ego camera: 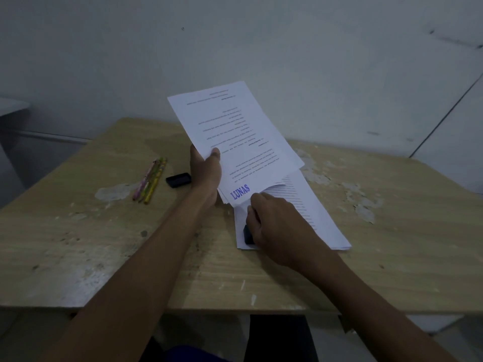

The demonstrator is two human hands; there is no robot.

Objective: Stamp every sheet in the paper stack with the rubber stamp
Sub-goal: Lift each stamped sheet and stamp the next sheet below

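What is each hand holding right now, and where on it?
The left hand pinches the lifted sheets at their left edge, thumb on top. The right hand grips the rubber stamp from above, on the paper stack.

Scuffed wooden table (78, 244), seemingly grey wall (261, 43)

Only one view on my end, the head cam. It sits above the near edge of the surface (78, 257), angled forward and down, wide-angle and close in, with the far edge and wall (261, 43) behind still in frame.
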